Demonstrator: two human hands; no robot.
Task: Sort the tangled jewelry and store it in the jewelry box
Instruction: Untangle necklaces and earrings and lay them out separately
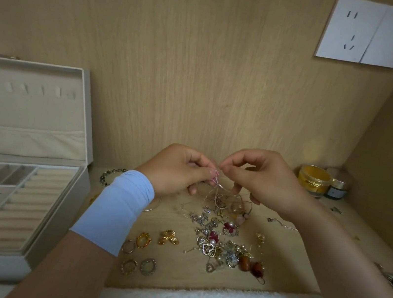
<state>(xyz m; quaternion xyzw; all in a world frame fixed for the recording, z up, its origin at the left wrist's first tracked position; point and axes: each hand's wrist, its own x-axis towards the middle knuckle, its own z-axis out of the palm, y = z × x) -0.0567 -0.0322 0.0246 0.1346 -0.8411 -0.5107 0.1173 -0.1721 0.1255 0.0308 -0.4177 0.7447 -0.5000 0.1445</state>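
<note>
Since that knot needs picking apart, left hand (181, 169) and right hand (260, 177) both pinch the thin chain (216, 180) up off the jewelry pile (221, 241), probably so nothing else snags.

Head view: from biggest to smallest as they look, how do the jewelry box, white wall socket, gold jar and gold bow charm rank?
1. jewelry box
2. wall socket
3. gold jar
4. gold bow charm
The box lies nearer the camera than the socket, so their true order is unsure.

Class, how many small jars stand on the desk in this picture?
2. The gold jar stands near the back right corner; the darker jar stands just right of it. Others may be hidden beyond the picture's edge.
</note>
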